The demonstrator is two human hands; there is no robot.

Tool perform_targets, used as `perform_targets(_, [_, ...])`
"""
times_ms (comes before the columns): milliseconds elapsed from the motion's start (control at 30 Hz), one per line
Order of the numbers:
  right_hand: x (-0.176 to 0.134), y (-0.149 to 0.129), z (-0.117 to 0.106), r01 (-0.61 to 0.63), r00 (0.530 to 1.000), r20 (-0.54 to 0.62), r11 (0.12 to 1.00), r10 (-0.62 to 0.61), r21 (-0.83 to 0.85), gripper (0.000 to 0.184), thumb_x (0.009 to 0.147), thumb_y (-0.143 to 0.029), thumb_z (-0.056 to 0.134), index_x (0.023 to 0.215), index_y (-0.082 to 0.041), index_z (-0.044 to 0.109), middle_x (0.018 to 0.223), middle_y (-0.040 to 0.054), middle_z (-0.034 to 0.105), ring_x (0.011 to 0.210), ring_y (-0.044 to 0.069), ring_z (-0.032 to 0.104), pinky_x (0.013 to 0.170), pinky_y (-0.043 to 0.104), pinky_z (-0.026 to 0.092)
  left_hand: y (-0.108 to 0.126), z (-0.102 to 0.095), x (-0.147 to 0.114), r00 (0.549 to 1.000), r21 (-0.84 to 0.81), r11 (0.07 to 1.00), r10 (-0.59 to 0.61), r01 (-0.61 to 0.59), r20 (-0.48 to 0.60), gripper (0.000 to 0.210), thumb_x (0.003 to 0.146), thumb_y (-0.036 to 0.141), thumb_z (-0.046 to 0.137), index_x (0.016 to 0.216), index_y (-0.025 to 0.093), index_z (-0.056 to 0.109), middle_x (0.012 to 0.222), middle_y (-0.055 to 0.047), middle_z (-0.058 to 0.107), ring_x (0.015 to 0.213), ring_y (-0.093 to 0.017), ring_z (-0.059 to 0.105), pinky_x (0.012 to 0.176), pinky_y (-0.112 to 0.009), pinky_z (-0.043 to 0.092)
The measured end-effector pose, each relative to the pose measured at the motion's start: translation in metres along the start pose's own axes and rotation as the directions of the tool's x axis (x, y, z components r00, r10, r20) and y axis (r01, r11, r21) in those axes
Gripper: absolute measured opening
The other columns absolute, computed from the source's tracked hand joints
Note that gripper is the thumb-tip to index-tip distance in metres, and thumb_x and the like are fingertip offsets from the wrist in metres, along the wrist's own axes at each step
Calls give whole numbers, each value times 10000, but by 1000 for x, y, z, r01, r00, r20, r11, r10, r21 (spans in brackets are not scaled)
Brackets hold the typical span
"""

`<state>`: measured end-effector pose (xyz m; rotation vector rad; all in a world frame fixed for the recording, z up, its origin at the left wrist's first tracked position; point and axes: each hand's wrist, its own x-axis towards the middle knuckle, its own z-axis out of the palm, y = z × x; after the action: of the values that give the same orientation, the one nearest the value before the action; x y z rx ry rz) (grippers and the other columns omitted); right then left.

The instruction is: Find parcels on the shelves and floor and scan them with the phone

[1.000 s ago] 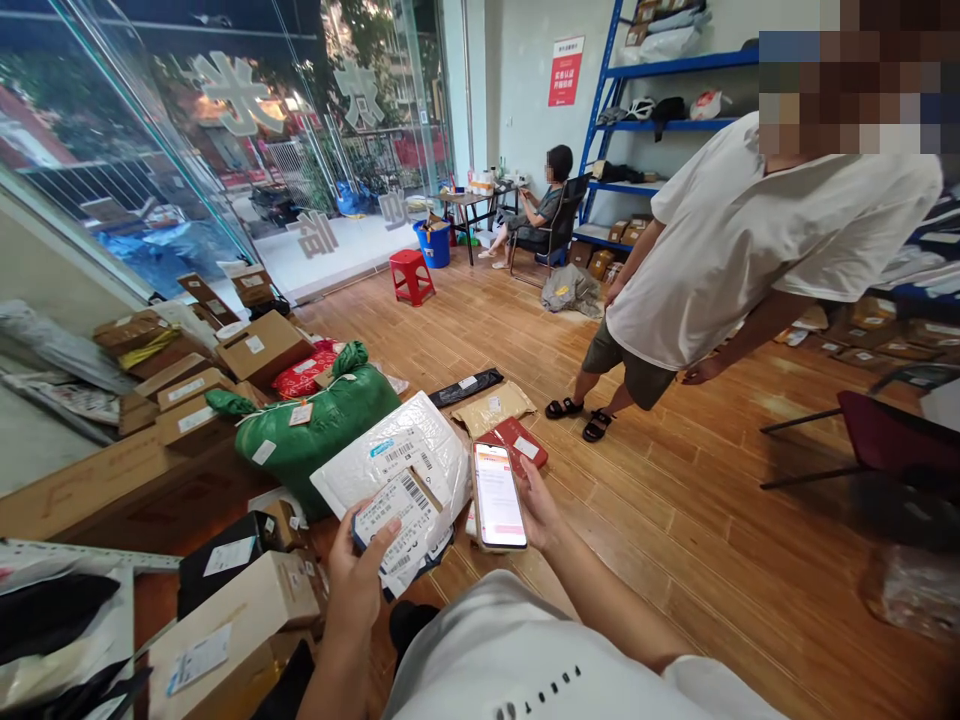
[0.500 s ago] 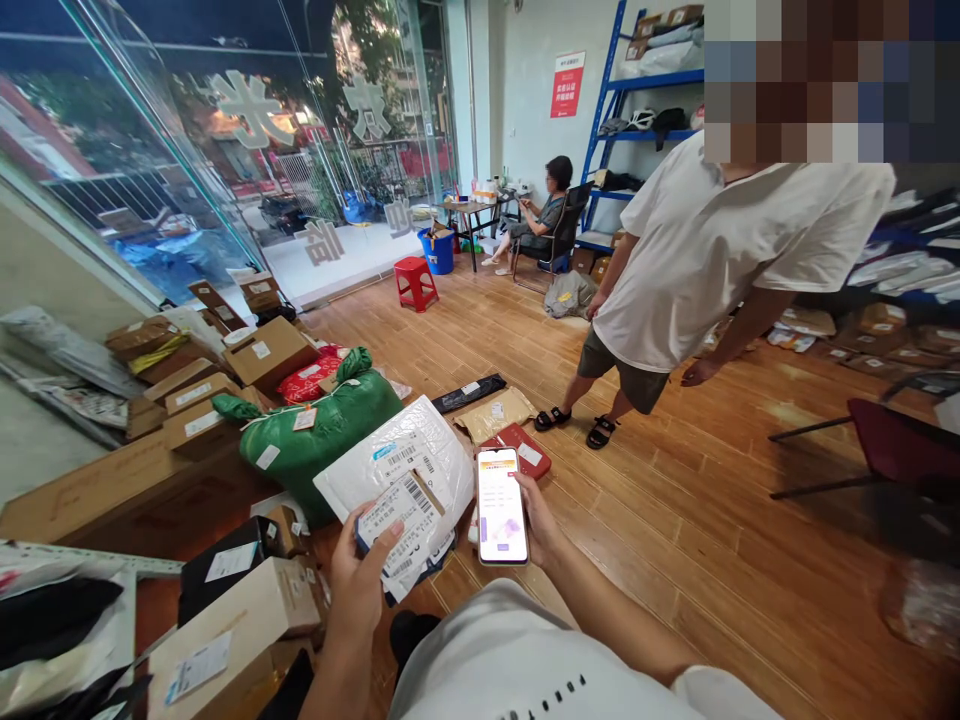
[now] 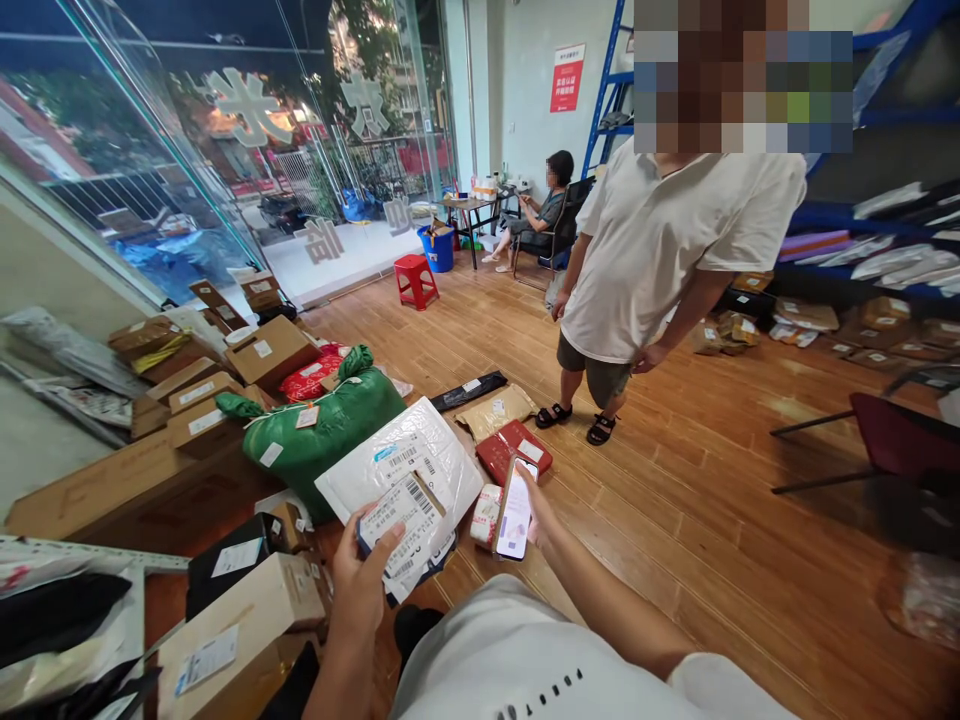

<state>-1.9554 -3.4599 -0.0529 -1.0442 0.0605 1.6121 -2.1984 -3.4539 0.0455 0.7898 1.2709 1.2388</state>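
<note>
My left hand (image 3: 367, 560) is closed on a small box (image 3: 405, 515) that bears a barcode label, with the thumb lying across its face. Behind that box a larger white mailer bag (image 3: 442, 455) spreads out; whether my fingers also grip it is hidden. In my right hand (image 3: 541, 508) is a smartphone (image 3: 516, 520) with a lit screen, tilted, the thumb over its upper part. Below the phone, on the wood floor, lie a white and red wrapped parcel (image 3: 485, 514), a red parcel (image 3: 504, 447) and a tan padded envelope (image 3: 495, 410).
A green sack (image 3: 322, 430) and cardboard boxes (image 3: 271, 352) crowd the left side. A person in a white shirt (image 3: 660, 250) stands ahead to the right. Another person sits by a table (image 3: 469, 207). A red stool (image 3: 415, 282) and a dark red chair (image 3: 900, 445) stand farther out.
The smartphone has tilted and turned in my right hand, uncovering the wrapped parcel beneath. The standing person has shifted left and turned a little. My left hand stays nearly still.
</note>
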Motion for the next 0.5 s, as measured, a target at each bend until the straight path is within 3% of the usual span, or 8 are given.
perform_targets(167, [-7,-7,0,-21,994,106,996,12,83,490,786,-633,567,908,-166,654,767,82,734,718,250,696,736,416,549,2,0,-3,999,1,1000,-11,11,-36,563,563,391,835,1036,205,593,926,-18,679,776,-181,648,690,-278,527])
perform_targets(333, [-24,-15,5,25,971,233,987,-62,157,419,880,-500,494,1064,-159,653,935,68,754,824,219,703,864,379,520,1,-2,-6,996,-127,988,-87,82,-31,582,571,360,836,1071,193,589,922,-34,697,789,-207,675,722,-320,556])
perform_targets(500, [-45,-22,18,-6,899,430,980,-81,199,562,892,-580,391,1224,-173,591,1131,113,715,971,291,682,937,498,475,6,-10,-5,993,-223,969,-114,105,-30,639,637,357,802,1207,194,564,964,-56,719,888,-249,690,796,-366,559])
